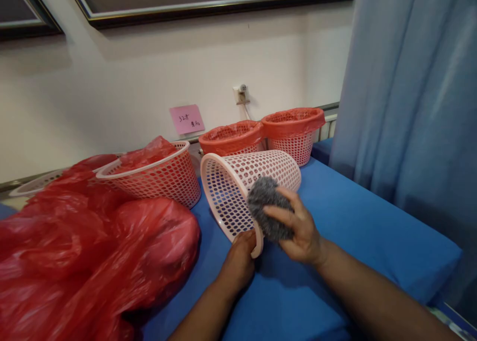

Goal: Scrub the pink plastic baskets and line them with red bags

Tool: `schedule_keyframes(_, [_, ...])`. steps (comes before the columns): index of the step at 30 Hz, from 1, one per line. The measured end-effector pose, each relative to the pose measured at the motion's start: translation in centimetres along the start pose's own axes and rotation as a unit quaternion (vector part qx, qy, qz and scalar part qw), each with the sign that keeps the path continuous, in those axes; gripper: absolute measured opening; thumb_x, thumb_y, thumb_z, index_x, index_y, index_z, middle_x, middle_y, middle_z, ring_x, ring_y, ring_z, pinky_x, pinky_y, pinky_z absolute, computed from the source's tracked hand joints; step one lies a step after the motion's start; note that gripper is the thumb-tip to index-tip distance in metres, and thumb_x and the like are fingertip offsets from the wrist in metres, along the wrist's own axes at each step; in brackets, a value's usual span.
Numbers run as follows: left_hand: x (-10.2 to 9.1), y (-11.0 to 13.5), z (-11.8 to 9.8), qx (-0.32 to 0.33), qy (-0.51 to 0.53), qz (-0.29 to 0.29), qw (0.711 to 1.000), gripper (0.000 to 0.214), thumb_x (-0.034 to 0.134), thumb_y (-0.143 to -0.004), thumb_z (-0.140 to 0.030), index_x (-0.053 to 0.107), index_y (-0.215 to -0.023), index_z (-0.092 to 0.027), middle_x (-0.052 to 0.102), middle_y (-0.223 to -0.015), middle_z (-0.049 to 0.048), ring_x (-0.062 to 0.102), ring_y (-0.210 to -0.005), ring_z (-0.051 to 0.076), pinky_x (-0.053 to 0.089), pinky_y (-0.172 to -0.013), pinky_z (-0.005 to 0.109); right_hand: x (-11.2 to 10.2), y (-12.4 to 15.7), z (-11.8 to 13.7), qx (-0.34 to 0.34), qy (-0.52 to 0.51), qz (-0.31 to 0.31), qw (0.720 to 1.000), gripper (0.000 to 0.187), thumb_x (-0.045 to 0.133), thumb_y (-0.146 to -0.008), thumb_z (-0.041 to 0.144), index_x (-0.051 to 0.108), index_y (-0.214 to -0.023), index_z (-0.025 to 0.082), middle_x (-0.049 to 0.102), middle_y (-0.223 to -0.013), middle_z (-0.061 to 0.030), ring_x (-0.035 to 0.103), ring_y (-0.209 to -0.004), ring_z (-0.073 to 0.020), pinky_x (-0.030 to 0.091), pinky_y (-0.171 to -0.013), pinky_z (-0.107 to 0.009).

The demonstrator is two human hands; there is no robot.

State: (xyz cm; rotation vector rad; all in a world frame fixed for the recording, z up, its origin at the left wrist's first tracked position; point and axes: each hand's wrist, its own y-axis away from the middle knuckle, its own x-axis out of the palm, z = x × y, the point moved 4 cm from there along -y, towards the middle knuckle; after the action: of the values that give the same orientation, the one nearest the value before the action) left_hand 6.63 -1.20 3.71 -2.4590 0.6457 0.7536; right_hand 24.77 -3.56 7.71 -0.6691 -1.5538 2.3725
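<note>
A pale pink perforated plastic wastebasket [276, 168] lies tipped on its side on the blue table cover [357, 207], its mouth facing left and toward me. My left hand [241, 256] grips the lower part of its rim, with some fingers hidden inside the mouth. In my right hand [301, 227] is a fuzzy grey cleaning cloth [269, 207], pressed against the outside near the rim. The fingers are curled around the cloth; whether it is a cloth or a mitt-like pad is hard to tell.
Two wastebaskets lined with red bags, one [233, 137] behind mine and another [292, 135] to its right, stand by the wall. At left are another basket [167, 177] and heaped red plastic bags [93, 246]. A blue curtain [406, 93] hangs at right.
</note>
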Motion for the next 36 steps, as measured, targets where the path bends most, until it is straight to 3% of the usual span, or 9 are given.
schedule_keyframes(4, [-0.2, 0.9, -0.3, -0.019, 0.038, -0.022, 0.999, 0.038, 0.066, -0.089, -0.027, 0.068, -0.125, -0.018, 0.075, -0.119, 0.0093, 0.066, -0.109, 0.027, 0.053, -0.102, 0.041, 0.4, 0.4, 2.9, -0.102, -0.036, 0.052, 0.993, 0.060, 0.060, -0.078, 0.019, 0.056, -0.137, 0.028, 0.039, -0.151, -0.0095, 0.057, -0.127, -0.0289, 0.056, -0.099, -0.045])
schedule_keyframes(8, [-0.9, 1.7, -0.7, -0.042, 0.106, -0.072, 0.991, 0.040, 0.054, -0.099, -0.042, 0.067, -0.126, -0.015, 0.075, -0.115, 0.0096, 0.068, -0.101, 0.025, 0.057, -0.094, 0.039, 0.9, 0.4, 1.3, -0.089, -0.002, 0.076, 0.993, 0.057, 0.060, -0.077, 0.020, 0.058, -0.134, 0.028, 0.045, -0.146, -0.0098, 0.057, -0.127, -0.0290, 0.056, -0.099, -0.045])
schedule_keyframes(11, [-0.9, 1.9, -0.8, -0.038, 0.108, -0.051, 0.992, 0.042, 0.053, -0.100, -0.040, 0.064, -0.135, -0.018, 0.072, -0.125, 0.0104, 0.065, -0.119, 0.029, 0.050, -0.108, 0.046, -0.5, 0.1, -2.8, 0.058, 0.058, -0.051, 0.995, 0.055, 0.059, -0.077, 0.017, 0.061, -0.131, 0.027, 0.049, -0.143, -0.0107, 0.054, -0.131, -0.0301, 0.050, -0.108, -0.050])
schedule_keyframes(14, [-0.5, 1.9, -0.6, -0.024, 0.068, -0.016, 0.997, 0.044, 0.054, -0.099, -0.032, 0.060, -0.140, -0.021, 0.069, -0.134, 0.0103, 0.061, -0.127, 0.029, 0.044, -0.115, 0.049, -2.7, 0.4, -8.5, 0.284, 0.103, -0.182, 0.936, 0.049, 0.061, -0.078, 0.024, 0.065, -0.127, 0.022, 0.058, -0.129, -0.0120, 0.058, -0.124, -0.0307, 0.043, -0.113, -0.055])
schedule_keyframes(17, [0.3, 1.8, -0.1, -0.001, 0.004, 0.014, 1.000, 0.050, 0.055, -0.093, -0.018, 0.058, -0.143, -0.021, 0.066, -0.138, 0.0110, 0.062, -0.124, 0.029, 0.045, -0.114, 0.049, -3.3, 0.7, -11.2, 0.393, 0.099, -0.200, 0.892, 0.052, 0.062, -0.077, 0.030, 0.066, -0.127, 0.017, 0.063, -0.119, -0.0126, 0.062, -0.117, -0.0318, 0.043, -0.112, -0.059])
schedule_keyframes(23, [0.9, 1.3, 0.8, 0.006, -0.046, 0.005, 0.999, 0.070, 0.052, -0.078, -0.001, 0.054, -0.146, -0.020, 0.060, -0.144, 0.0121, 0.053, -0.136, 0.030, 0.038, -0.119, 0.052, 0.0, 0.4, -1.8, 0.078, 0.018, -0.034, 0.996, 0.066, 0.060, -0.077, 0.017, 0.053, -0.142, 0.029, 0.041, -0.151, -0.0106, 0.050, -0.136, -0.0324, 0.047, -0.111, -0.054])
schedule_keyframes(29, [-0.5, 1.8, -0.1, -0.020, 0.050, -0.041, 0.998, 0.041, 0.062, -0.092, -0.029, 0.064, -0.132, -0.019, 0.075, -0.117, 0.0098, 0.068, -0.107, 0.028, 0.055, -0.100, 0.043, 1.0, 1.1, 3.2, -0.103, -0.007, 0.058, 0.993, 0.067, 0.060, -0.078, 0.022, 0.050, -0.144, 0.029, 0.031, -0.157, -0.0103, 0.056, -0.129, -0.0311, 0.058, -0.097, -0.046])
schedule_keyframes(33, [-1.0, 2.1, -0.4, -0.030, 0.085, -0.073, 0.993, 0.040, 0.053, -0.100, -0.037, 0.065, -0.133, -0.018, 0.074, -0.121, 0.0100, 0.068, -0.113, 0.028, 0.050, -0.108, 0.045, 0.3, 0.7, -1.4, 0.050, 0.058, -0.014, 0.997, 0.062, 0.060, -0.077, 0.018, 0.056, -0.138, 0.030, 0.043, -0.149, -0.0104, 0.053, -0.132, -0.0315, 0.052, -0.106, -0.052])
schedule_keyframes(36, [-0.9, 2.0, -0.1, -0.021, 0.062, -0.046, 0.997, 0.041, 0.053, -0.099, -0.031, 0.064, -0.136, -0.019, 0.070, -0.133, 0.0106, 0.064, -0.123, 0.029, 0.048, -0.111, 0.046, -1.9, 0.7, -7.3, 0.267, 0.093, -0.153, 0.947, 0.054, 0.061, -0.078, 0.023, 0.061, -0.133, 0.025, 0.055, -0.135, -0.0115, 0.055, -0.129, -0.0313, 0.044, -0.113, -0.056])
